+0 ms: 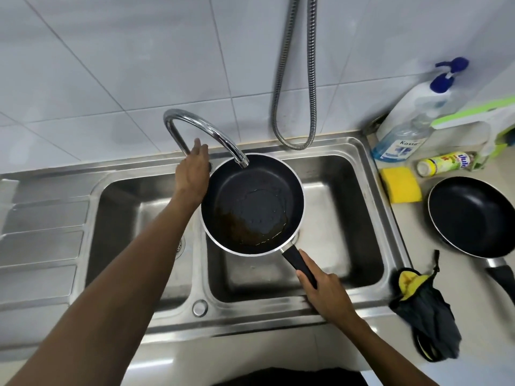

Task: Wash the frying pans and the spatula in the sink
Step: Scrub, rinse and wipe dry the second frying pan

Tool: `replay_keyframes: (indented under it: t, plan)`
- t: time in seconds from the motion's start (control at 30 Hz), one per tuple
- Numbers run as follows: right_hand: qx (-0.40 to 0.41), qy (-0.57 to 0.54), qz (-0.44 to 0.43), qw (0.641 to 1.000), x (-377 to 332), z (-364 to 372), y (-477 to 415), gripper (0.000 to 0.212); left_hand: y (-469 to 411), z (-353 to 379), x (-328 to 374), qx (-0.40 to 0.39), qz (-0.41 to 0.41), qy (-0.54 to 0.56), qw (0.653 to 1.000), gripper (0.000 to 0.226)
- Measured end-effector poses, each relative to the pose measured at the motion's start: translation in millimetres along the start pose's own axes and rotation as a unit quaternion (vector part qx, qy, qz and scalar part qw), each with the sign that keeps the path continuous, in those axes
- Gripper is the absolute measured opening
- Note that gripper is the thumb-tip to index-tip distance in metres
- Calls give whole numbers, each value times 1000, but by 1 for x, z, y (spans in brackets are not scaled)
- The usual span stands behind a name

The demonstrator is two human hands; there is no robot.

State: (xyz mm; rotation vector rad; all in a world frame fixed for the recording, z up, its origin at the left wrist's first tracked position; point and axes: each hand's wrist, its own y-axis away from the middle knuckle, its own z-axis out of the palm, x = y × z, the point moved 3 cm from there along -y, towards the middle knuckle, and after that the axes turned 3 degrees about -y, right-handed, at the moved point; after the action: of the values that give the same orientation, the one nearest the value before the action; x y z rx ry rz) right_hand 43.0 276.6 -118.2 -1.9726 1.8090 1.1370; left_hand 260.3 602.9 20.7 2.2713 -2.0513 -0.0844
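the frying pan (252, 204) was held over the right basin of the sink (250, 319), just under the tip of the faucet (206, 132). the right hand (324, 291) was clamped round the end of its black handle, near the front rim of the sink. inside the pan lay a brown crust along the near side and a thin pool of liquid in the middle. the left hand (193, 168) reached past the pan's left edge, fingers straight and held together, up against the faucet's upright. it gripped nothing, and i could not tell whether it was actually touching the metal. whatever stood at the faucet's foot was hidden under that hand. the two hands were well apart, with the pan between them.

a second frying pan (471, 215) sat on the surface (485, 330) to the right of the sink, well away from both hands, and its handle was cut off by the frame's edge. a yellow sponge (401, 185) lay just beside it, toward the sink. behind the sponge a small bottle (443, 162) lay on its side, its label too smeared to read. a pump bottle (404, 137) stood in the corner, its blue top blurred. a dark cloth (426, 310) with a yellow lining lay crumpled near the front edge. a metal hose (295, 79) hung looped against the tiles.
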Motion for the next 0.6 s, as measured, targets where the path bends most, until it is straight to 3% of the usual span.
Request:
replay_keyframes:
  t: [0.1,0.2,0.3,0.4,0.5,0.57,0.6]
  plan:
    - [-3,4,7,1000,0,-1,1,68,21,14,9,48,-6,118,992,63]
    - [5,-3,3,1000,-1,-1,0,66,74,28,31,117,-39,205,971,58]
    - [19,-13,-12,1000,0,-2,-1,57,144,58,62,98,-92,322,937,47]
    - [22,-16,-18,999,1,-2,0,55,205,91,94,20,-149,425,893,33]
    - [24,-12,-10,1000,-1,-2,-1,56,235,122,123,-112,-173,462,863,13]
    - [17,-10,2,1000,-1,-2,0,58,236,135,140,-216,-207,515,803,24]
    - [12,-5,4,1000,-2,-2,1,58,234,139,149,-258,-228,564,751,33]
